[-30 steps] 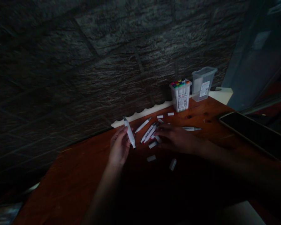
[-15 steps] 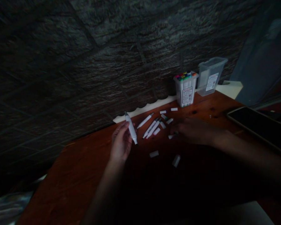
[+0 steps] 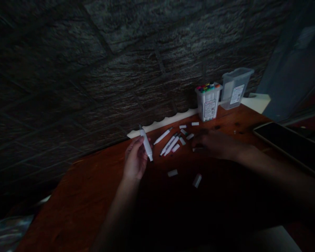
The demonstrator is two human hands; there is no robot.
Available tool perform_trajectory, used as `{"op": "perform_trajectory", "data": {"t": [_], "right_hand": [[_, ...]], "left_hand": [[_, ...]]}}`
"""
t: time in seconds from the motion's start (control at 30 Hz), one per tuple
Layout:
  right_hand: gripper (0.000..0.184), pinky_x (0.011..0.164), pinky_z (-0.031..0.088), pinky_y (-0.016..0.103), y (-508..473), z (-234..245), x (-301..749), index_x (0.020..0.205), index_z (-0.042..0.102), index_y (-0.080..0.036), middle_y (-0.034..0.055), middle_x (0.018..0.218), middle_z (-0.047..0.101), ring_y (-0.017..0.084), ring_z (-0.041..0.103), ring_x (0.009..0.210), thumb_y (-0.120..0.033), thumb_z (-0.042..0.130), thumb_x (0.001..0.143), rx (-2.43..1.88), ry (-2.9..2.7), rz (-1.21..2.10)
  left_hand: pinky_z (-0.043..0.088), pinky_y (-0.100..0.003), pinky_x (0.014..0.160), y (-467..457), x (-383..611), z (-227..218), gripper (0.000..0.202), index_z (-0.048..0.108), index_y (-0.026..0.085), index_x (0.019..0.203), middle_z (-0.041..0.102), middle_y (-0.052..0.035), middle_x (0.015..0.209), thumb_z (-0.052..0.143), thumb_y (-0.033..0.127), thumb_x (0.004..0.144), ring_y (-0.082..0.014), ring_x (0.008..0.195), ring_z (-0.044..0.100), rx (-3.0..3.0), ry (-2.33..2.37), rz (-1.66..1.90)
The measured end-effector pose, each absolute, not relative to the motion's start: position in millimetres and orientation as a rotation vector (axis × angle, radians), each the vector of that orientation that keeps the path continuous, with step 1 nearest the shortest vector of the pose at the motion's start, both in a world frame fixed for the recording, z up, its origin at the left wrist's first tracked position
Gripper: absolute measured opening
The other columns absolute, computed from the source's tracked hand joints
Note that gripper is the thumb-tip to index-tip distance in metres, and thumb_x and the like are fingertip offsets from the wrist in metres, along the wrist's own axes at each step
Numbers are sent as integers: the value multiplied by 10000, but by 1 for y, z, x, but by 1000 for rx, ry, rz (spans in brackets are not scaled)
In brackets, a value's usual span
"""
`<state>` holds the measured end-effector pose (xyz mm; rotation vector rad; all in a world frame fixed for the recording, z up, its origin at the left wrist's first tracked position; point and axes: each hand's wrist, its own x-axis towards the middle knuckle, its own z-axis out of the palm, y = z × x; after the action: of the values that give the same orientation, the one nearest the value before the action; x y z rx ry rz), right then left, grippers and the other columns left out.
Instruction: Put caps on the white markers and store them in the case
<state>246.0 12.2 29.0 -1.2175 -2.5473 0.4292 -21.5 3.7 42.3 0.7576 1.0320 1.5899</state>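
My left hand is closed around a white double-ended marker, held tilted over the table with both tips bare. To the right, my right hand is low at the tabletop, its fingers closed on a pale marker cap; shadow hides part of the grip. Between the hands lie several uncapped white markers. Around them are scattered loose caps, among them one with a green end and one at the back. Nearer to me rest two more, a white cap and a larger-looking cap.
A clear box packed with colour-ended markers stands against the stone wall. Beside it is a second clear box. A dark-screened tablet or phone lies at the right. A white scalloped strip runs along the table's back edge.
My right hand has shifted slightly to the right and away from me, and the cap at its fingertips has moved with it. My left hand keeps the marker almost still.
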Motion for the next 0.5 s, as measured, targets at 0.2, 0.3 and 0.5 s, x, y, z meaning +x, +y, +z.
{"op": "perform_trajectory", "data": {"t": [0.2, 0.3, 0.5], "right_hand": [[188, 798, 485, 405, 17, 27, 255, 966, 722, -230, 82, 1006, 709, 264, 651, 921, -237, 556, 879, -1321, -2566, 425], [205, 855, 492, 396, 16, 25, 248, 1020, 703, -219, 89, 1081, 686, 255, 634, 990, -246, 541, 897, -1250, -2525, 346], [274, 1033, 410, 426, 12, 12, 205, 1103, 671, -149, 123, 1182, 636, 256, 528, 1163, -221, 456, 949, -1032, -2493, 77]], "left_hand": [[544, -172, 552, 4, -22, 42, 196, 708, 148, 803, 729, -16, 745, 788, 229, 643, -103, 595, 654, 769, 992, 1590], [544, -172, 555, 4, -22, 42, 166, 708, 152, 785, 730, -19, 747, 783, 209, 648, -107, 607, 659, 765, 992, 1586], [545, -169, 547, 4, -22, 43, 196, 703, 152, 795, 730, -16, 754, 799, 207, 633, -110, 620, 667, 763, 974, 1598]]}}
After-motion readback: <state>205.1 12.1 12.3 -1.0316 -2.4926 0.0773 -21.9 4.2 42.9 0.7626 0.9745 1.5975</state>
